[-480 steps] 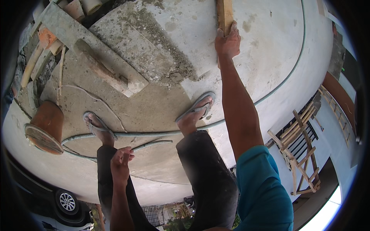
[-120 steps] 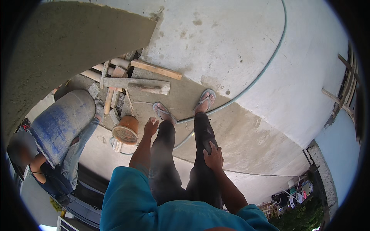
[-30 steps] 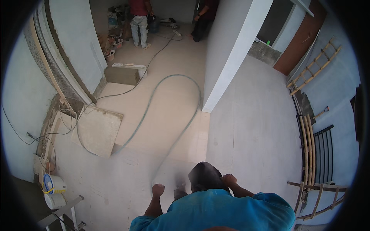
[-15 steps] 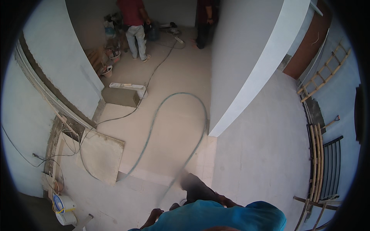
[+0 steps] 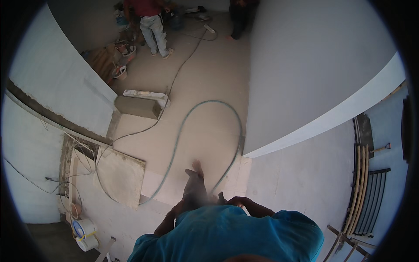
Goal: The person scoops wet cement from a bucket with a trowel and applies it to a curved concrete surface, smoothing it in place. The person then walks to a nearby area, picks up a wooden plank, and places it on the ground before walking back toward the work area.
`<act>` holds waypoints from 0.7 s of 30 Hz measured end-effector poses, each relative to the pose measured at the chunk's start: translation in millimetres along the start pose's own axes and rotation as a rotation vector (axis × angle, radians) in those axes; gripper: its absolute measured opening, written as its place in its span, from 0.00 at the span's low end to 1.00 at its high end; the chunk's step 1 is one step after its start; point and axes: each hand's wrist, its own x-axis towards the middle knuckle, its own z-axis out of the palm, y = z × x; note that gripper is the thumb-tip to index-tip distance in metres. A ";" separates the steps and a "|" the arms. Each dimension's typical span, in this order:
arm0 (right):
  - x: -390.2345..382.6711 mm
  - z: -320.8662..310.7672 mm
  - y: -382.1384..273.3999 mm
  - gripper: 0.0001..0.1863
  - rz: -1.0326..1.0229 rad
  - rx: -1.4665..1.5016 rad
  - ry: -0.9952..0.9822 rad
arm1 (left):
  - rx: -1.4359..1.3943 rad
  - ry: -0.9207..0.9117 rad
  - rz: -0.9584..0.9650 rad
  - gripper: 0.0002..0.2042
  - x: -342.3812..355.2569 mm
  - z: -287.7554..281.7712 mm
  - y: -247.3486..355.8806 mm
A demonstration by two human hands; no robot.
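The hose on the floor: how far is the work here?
Done: the grey wall looks smooth. In hand: nothing I can tell; left hand and right hand are blurred near the waist. Left: the hose, a board and cables lie on the floor.

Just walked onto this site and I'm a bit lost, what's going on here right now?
The camera wearer, in a teal shirt, stands looking down at a dusty concrete floor. Both arms are pulled in close to the body; the right hand rests near the waist and seems to hold nothing, while the left hand is hidden. A grey hose loops across the floor ahead of the feet. A flat board lies to the left, near loose wires and a tape roll. Two other people stand at the far end.
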 end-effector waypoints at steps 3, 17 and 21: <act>7.9 -58.3 -30.3 0.25 -0.180 -0.143 0.117 | 0.174 -0.167 -0.088 0.29 44.7 -45.5 26.3; -11.5 -334.2 -106.1 0.18 -0.317 -0.314 0.856 | -0.335 0.237 0.648 0.22 384.0 -298.4 464.5; -112.9 -445.9 -168.1 0.17 -0.458 0.540 0.694 | 0.049 0.346 0.577 0.18 405.1 -317.2 604.1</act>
